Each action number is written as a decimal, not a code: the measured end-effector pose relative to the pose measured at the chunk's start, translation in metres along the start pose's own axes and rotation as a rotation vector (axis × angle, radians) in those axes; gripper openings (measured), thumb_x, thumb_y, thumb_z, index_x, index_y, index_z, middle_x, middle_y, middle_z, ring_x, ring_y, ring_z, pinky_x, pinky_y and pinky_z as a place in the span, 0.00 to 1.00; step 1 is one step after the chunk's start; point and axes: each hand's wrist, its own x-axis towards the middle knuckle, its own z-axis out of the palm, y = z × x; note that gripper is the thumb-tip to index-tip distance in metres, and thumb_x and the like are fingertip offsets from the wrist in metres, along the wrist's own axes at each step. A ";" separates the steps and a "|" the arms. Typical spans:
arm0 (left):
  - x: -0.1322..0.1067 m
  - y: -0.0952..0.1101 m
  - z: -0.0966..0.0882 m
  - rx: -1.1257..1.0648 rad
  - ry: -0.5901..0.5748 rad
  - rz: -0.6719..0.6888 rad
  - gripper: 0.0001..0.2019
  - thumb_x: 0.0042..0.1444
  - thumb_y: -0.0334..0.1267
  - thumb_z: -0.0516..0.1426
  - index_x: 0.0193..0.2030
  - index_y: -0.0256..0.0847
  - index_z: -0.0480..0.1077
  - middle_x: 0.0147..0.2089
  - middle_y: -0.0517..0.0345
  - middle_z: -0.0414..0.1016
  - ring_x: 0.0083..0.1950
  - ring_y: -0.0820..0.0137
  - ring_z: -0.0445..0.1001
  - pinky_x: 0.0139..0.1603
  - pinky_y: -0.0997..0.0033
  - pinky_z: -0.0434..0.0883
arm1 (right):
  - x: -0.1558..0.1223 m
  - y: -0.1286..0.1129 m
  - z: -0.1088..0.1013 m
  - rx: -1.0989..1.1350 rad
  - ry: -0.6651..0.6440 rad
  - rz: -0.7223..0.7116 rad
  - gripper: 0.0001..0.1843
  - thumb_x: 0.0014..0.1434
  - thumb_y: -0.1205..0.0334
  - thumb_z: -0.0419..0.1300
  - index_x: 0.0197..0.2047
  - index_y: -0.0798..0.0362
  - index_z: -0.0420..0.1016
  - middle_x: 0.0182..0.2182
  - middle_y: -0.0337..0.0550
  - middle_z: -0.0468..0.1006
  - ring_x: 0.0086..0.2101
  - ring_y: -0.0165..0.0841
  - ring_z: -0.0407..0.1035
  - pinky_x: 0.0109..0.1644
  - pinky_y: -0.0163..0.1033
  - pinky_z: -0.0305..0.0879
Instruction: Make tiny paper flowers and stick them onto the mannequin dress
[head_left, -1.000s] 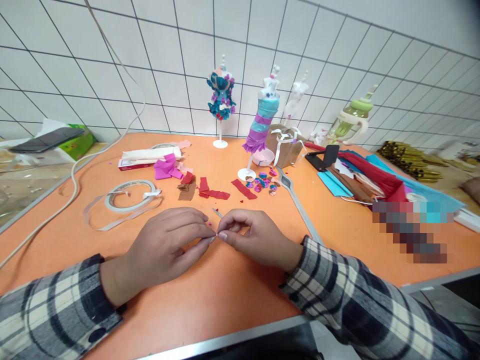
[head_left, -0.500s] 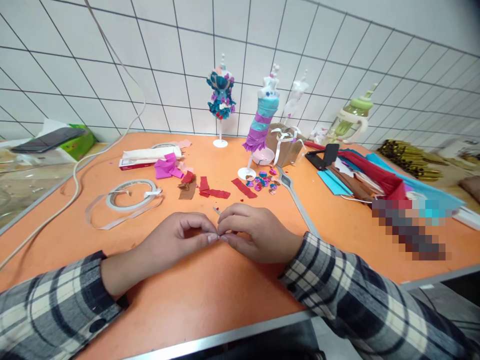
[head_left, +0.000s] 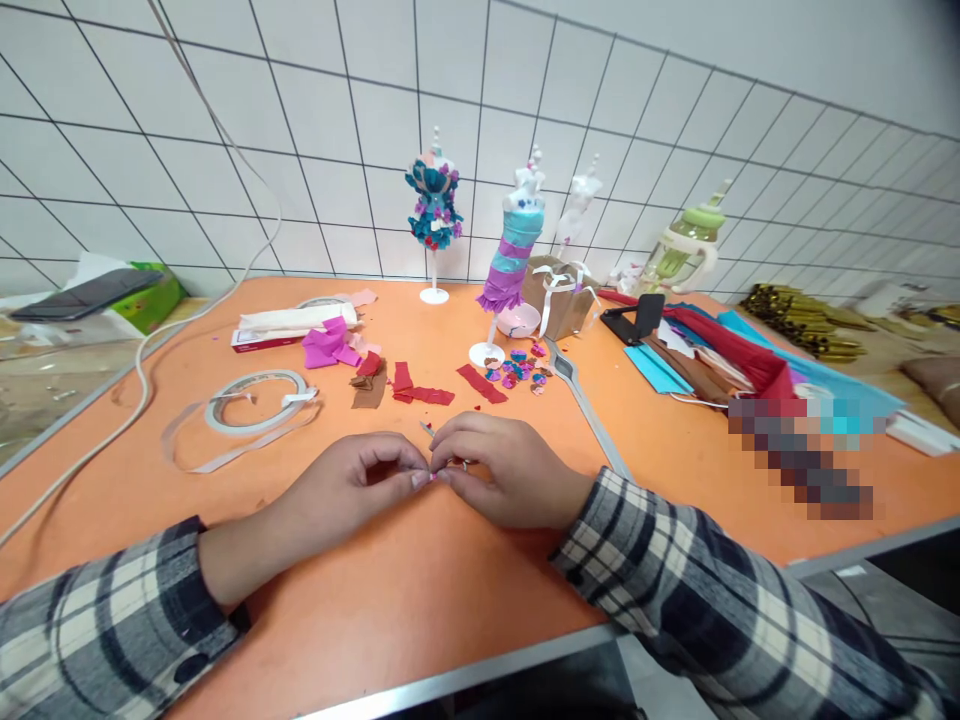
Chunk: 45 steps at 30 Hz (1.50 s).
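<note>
My left hand [head_left: 375, 475] and my right hand [head_left: 495, 468] meet fingertip to fingertip above the orange table [head_left: 360, 600]. Both pinch a tiny pink piece [head_left: 433, 477] between thumb and fingers; its kind is too small to make out. Just beyond my right fingers a pair of scissors [head_left: 427, 429] shows only a blade tip and part of a handle. Red crepe paper strips [head_left: 424, 396] lie past the hands, beside a brown and red scrap [head_left: 369, 385]. A cluster of small paper flowers [head_left: 517, 370] in purple, teal and brown lies farther right.
Miniature dress forms stand at the back, one in teal ruffles [head_left: 435, 205], one in blue and purple bands [head_left: 512, 250]. A tape roll [head_left: 214, 410] lies left, near a white cable [head_left: 142, 390]. Folded crepe paper [head_left: 757, 350] and a bottle [head_left: 686, 250] are at right.
The camera view has shifted slightly. Both hands keep their pinch, and a bit of pink now shows between the fingertips. Part of the scissors' handle has come into sight under my right hand.
</note>
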 end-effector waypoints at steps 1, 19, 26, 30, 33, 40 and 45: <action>0.000 0.000 0.000 0.039 0.015 0.030 0.10 0.62 0.44 0.60 0.33 0.44 0.80 0.32 0.58 0.84 0.34 0.67 0.81 0.37 0.72 0.76 | 0.000 -0.001 0.000 0.025 0.005 0.040 0.06 0.65 0.66 0.59 0.42 0.52 0.78 0.42 0.45 0.82 0.41 0.33 0.75 0.45 0.38 0.69; -0.006 0.002 -0.007 0.633 0.202 0.524 0.09 0.67 0.33 0.56 0.41 0.41 0.78 0.37 0.54 0.84 0.40 0.63 0.82 0.42 0.65 0.75 | 0.003 -0.001 0.005 0.594 -0.035 0.469 0.21 0.57 0.57 0.69 0.52 0.48 0.70 0.48 0.41 0.79 0.30 0.25 0.73 0.36 0.34 0.71; -0.005 -0.001 -0.006 0.459 0.204 0.335 0.10 0.67 0.40 0.57 0.43 0.43 0.80 0.38 0.54 0.85 0.38 0.65 0.82 0.39 0.68 0.76 | 0.006 -0.002 0.007 0.320 0.067 0.329 0.03 0.60 0.68 0.64 0.38 0.54 0.79 0.33 0.38 0.82 0.32 0.27 0.73 0.41 0.33 0.69; -0.007 -0.002 -0.008 0.435 0.187 0.359 0.15 0.68 0.42 0.56 0.58 0.43 0.77 0.47 0.49 0.85 0.47 0.61 0.83 0.45 0.65 0.77 | 0.008 -0.003 0.005 0.327 0.112 0.370 0.04 0.60 0.70 0.64 0.37 0.54 0.80 0.32 0.37 0.83 0.33 0.27 0.74 0.41 0.32 0.69; -0.007 -0.002 -0.007 0.426 0.199 0.373 0.15 0.67 0.43 0.59 0.57 0.45 0.76 0.52 0.50 0.83 0.53 0.60 0.81 0.52 0.63 0.76 | 0.007 0.000 0.007 0.308 0.099 0.355 0.05 0.60 0.71 0.64 0.38 0.54 0.81 0.32 0.38 0.83 0.32 0.27 0.74 0.40 0.32 0.68; -0.004 -0.005 -0.005 0.554 0.241 0.513 0.06 0.66 0.34 0.59 0.42 0.47 0.78 0.44 0.57 0.81 0.51 0.62 0.78 0.54 0.60 0.72 | 0.003 0.001 0.014 0.216 0.069 0.276 0.03 0.61 0.69 0.66 0.38 0.54 0.81 0.30 0.37 0.81 0.31 0.26 0.71 0.37 0.31 0.65; -0.004 -0.002 -0.006 0.544 0.196 0.510 0.06 0.64 0.33 0.59 0.42 0.47 0.77 0.43 0.58 0.82 0.51 0.62 0.78 0.56 0.58 0.72 | 0.004 -0.005 0.013 0.230 0.052 0.278 0.03 0.60 0.70 0.65 0.38 0.54 0.80 0.30 0.35 0.80 0.30 0.25 0.71 0.37 0.30 0.64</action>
